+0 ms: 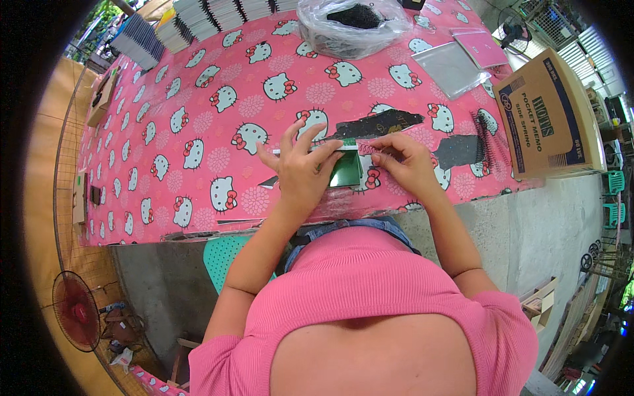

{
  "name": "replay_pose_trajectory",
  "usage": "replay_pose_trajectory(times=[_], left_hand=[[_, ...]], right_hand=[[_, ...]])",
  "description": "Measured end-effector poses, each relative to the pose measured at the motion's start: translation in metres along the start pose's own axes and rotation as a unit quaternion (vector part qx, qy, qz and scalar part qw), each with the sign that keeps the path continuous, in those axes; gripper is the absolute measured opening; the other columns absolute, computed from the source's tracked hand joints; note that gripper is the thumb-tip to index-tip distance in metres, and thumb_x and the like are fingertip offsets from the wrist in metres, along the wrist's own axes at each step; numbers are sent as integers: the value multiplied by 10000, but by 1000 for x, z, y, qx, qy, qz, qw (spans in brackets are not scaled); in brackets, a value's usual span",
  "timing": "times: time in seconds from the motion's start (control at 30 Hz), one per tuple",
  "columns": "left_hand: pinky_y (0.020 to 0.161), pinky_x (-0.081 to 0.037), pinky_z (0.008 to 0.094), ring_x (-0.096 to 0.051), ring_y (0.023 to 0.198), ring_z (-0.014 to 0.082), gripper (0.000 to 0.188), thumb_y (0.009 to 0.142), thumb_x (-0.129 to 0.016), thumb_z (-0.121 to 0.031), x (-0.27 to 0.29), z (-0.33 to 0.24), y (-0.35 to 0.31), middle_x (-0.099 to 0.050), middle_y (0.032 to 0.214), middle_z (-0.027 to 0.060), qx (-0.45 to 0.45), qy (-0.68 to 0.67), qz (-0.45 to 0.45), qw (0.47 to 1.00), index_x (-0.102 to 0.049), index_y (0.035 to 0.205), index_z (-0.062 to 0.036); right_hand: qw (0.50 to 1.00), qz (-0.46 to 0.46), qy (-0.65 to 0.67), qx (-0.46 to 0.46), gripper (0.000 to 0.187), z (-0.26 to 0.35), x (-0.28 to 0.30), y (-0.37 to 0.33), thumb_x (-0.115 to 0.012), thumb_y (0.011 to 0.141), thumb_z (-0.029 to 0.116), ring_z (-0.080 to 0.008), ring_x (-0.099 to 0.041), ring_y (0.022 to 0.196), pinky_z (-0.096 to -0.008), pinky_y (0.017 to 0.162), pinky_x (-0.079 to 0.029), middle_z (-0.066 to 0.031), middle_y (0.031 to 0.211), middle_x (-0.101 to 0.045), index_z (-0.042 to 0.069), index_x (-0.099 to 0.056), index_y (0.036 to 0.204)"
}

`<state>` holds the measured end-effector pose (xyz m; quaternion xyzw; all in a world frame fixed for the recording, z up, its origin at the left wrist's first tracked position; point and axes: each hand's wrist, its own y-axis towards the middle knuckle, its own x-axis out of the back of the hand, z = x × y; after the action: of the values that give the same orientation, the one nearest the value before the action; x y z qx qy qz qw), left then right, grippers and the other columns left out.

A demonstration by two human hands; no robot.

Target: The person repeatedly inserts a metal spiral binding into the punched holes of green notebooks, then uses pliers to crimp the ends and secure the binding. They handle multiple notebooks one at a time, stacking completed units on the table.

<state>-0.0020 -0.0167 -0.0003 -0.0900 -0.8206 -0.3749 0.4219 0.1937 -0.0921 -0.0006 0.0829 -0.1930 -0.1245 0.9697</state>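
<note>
A small green-covered memo pad (345,171) lies at the table's near edge, with a white strip along its top. My left hand (300,165) holds it there, thumb and index finger pressed on the top edge and the other fingers spread. Between the thumb and fingertips of my right hand (406,162) is a thin reddish spiral coil (366,149), lined up with the pad's top right corner. How far the coil runs into the holes is too small to tell. Just beyond my hands lies a torn black sheet (380,125).
Dark coils (485,142) lie beside a grey patch (459,151) on the right. A cardboard box (545,119) stands at the right edge. Farther back are a clear plastic sleeve (451,69), a plastic bag (350,43) with dark contents, and stacked notebooks (198,23).
</note>
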Motion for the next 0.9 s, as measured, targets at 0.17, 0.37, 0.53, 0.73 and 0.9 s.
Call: replay_pose_trajectory(times=[0.17,0.37,0.53,0.73,0.9], left_hand=[[951,-216,556,-527,1090,223,171,760,-759,-288,-11,6,-3,-670,968,-51,48,-104,-13,993,-737,914,-218],[880,-258,477,-542,964,179,159,753,-765,-281,-9,6,1,-670,887,-42,39,-121,-10,992,-741,881,-188],[851,-309,357,-525,919,179,231,712,-793,-196,-5,3,0,-663,867,-31,32,-98,-10,995,-752,937,-159],[830,-301,350,-523,898,175,242,711,-785,-170,-6,3,-3,-657,864,-31,38,-100,-11,994,-746,950,-164],[821,-301,350,-529,863,171,261,697,-785,-161,-7,3,-3,-658,859,-22,41,-93,-14,995,-740,954,-155]], right_hand=[[998,41,-43,-5,220,12,7,16,-664,820,32,-155,-632,760,-277,675,-495,-90,834,-660,44,-690,1037],[988,155,-24,13,197,6,15,32,-607,855,27,-185,-647,767,-300,693,-502,-112,855,-680,47,-687,1034],[985,124,-92,79,191,11,8,32,-631,845,50,-199,-615,724,-320,658,-487,-87,813,-624,47,-672,1032],[987,63,-132,62,162,20,-10,24,-684,819,95,-242,-573,773,-348,658,-467,-85,862,-543,37,-643,964],[975,33,-196,99,232,29,-16,26,-700,806,123,-295,-602,805,-373,660,-480,-110,883,-558,48,-607,1004]])
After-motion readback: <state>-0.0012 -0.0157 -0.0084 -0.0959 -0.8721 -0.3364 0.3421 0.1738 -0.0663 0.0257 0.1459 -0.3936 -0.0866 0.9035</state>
